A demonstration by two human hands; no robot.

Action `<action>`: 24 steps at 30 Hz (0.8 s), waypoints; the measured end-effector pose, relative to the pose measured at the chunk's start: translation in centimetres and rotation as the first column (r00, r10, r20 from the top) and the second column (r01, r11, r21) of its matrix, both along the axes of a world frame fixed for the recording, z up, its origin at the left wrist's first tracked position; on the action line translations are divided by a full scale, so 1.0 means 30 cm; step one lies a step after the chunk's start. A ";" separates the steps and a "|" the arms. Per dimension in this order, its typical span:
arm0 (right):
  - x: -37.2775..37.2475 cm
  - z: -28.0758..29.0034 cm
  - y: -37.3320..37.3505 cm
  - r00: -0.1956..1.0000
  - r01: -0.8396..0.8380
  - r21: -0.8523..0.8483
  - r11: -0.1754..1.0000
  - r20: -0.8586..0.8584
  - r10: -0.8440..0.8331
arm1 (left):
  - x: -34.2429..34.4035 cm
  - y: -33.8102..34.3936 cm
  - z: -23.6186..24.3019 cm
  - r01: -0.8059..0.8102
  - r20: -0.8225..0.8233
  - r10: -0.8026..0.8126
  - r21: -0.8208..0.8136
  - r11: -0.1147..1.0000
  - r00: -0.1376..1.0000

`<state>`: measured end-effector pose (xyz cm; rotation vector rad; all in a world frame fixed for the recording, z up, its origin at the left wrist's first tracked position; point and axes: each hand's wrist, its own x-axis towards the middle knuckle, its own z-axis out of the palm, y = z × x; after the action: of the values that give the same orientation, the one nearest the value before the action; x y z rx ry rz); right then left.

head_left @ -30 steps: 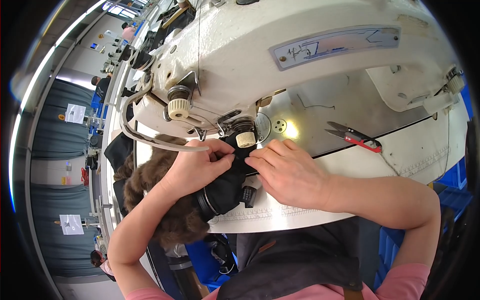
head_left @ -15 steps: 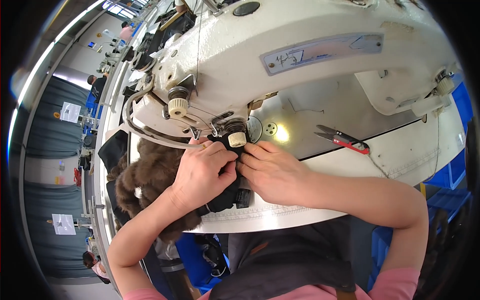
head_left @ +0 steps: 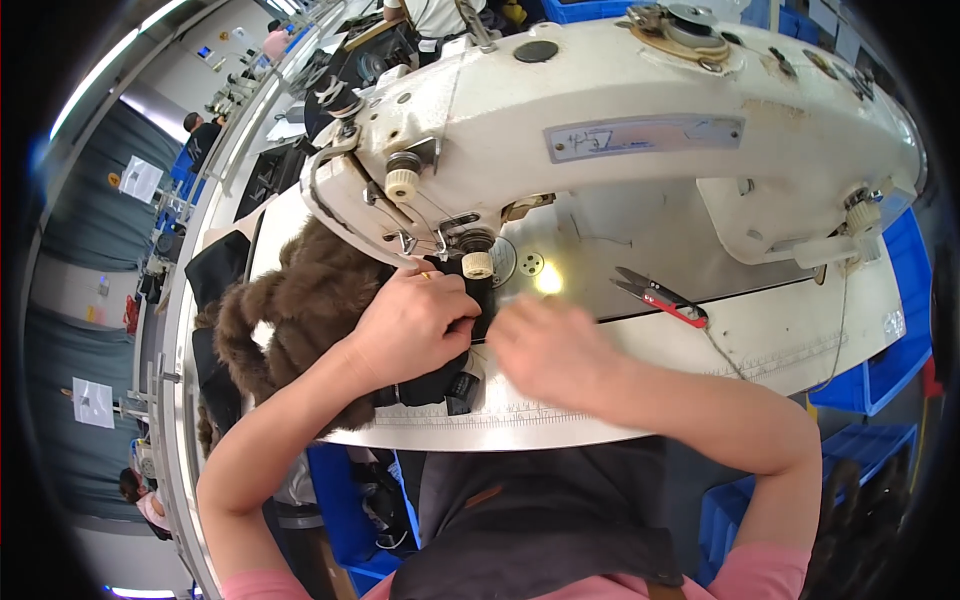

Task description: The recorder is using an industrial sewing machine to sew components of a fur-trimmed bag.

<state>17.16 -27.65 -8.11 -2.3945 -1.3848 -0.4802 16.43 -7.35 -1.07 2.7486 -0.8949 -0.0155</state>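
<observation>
At the needle end of a white sewing machine, my left hand is closed on black fabric, its fingers bent under the cream tension knob. Brown fur, lying by the black fabric, bulges out left of that hand. My right hand is just right of the fabric, over the machine bed. Motion smears its fingers, so their grip cannot be read. A small dark tag shows at the fabric's near edge. The presser foot and needle are hidden behind the machine head and my left hand.
Red-handled thread snips lie on the bed at the right, a thread trailing from them. A printed ruler scale runs along the table's near edge. Blue bins stand below, one at left. Other people sit at a distant line.
My right hand has come away from the black fabric, slightly to the right, and is now blurred. My left hand keeps its hold. The whole view has shifted, showing more of the machine's top.
</observation>
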 end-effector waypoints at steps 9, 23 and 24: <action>0.157 -0.059 0.006 0.936 -0.195 0.177 0.965 -0.259 0.236 | -0.044 -0.046 -0.034 -0.027 0.144 0.011 0.108 0.994 0.990; 0.155 -0.026 -0.036 0.944 -0.294 0.178 0.939 -0.100 0.314 | -0.042 0.079 0.120 0.093 0.118 -0.129 0.273 0.957 0.985; 0.152 -0.026 -0.032 0.943 -0.298 0.167 0.940 -0.103 0.318 | -0.067 0.082 0.106 0.088 0.121 -0.123 0.262 0.961 0.985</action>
<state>21.72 -28.61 -8.90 -2.0038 -1.5697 -0.3266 14.41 -4.88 2.10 2.9642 -1.1498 0.0405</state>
